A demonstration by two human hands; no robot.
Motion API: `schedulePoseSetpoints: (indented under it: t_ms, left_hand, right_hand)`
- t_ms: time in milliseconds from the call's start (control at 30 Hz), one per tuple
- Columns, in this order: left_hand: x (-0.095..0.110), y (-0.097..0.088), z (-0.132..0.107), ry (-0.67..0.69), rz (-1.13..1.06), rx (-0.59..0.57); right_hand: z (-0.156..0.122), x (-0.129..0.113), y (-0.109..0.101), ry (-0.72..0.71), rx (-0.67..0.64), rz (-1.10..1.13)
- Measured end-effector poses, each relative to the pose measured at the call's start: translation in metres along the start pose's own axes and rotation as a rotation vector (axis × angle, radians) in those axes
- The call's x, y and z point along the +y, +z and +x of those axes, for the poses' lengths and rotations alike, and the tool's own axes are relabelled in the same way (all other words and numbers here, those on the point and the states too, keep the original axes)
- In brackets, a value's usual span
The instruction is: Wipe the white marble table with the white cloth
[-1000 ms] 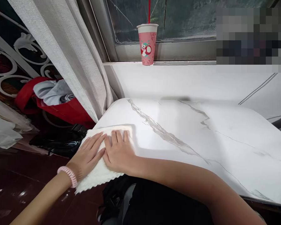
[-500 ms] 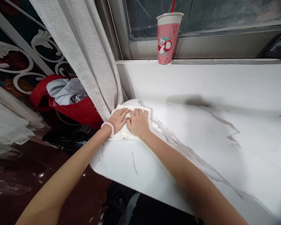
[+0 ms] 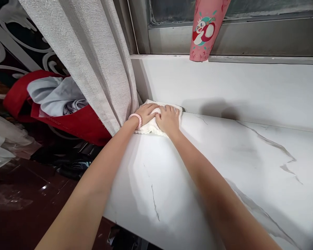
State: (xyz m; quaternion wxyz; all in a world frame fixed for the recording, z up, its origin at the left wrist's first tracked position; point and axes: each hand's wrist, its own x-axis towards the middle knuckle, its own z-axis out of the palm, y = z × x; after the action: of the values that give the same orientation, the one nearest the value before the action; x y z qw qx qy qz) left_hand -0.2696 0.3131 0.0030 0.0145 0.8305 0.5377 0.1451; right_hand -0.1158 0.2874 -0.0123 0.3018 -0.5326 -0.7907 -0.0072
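A folded white cloth lies on the white marble-patterned tabletop, pushed up to the far left corner against the wall. My left hand, with a pink coiled band at the wrist, rests flat on the cloth's left part, fingers stretched out. Beside it, my right hand presses flat on the right part, fingers extended and slightly spread. The two hands nearly touch. Part of the cloth is hidden beneath them.
A grey curtain hangs right beside the left hand. On the window ledge stands a pink paper cup, its top out of frame. A red bag with pale clothes sits at left, above dark items near the floor.
Both hands and the cloth have slid away from me over the tabletop, into the corner by the wall. The view has shifted closer, so the cup's top is cut off.
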Motion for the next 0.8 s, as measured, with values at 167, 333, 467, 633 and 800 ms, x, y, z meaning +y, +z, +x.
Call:
schedulePoseSetpoints:
  t_ms: [167, 333, 467, 633, 800]
  left_hand:
    - [-0.009, 0.003, 0.017, -0.043, -0.007, 0.001]
    - [-0.010, 0.005, 0.018, -0.039, 0.030, -0.007]
    - [-0.005, 0.005, 0.006, -0.035, 0.065, -0.002]
    - [0.006, 0.000, -0.026, -0.022, 0.085, -0.012]
    - [0.029, -0.011, -0.090, -0.005, 0.097, -0.006]
  right_hand:
    - [0.017, 0.003, 0.009, 0.026, 0.019, -0.007]
    - [0.018, 0.003, 0.011, 0.034, 0.003, -0.051]
    - [0.007, 0.000, 0.005, 0.017, 0.007, -0.045]
    - [-0.022, -0.013, -0.011, 0.003, -0.046, -0.082]
    - [-0.072, -0.034, -0.031, -0.080, -0.077, -0.058]
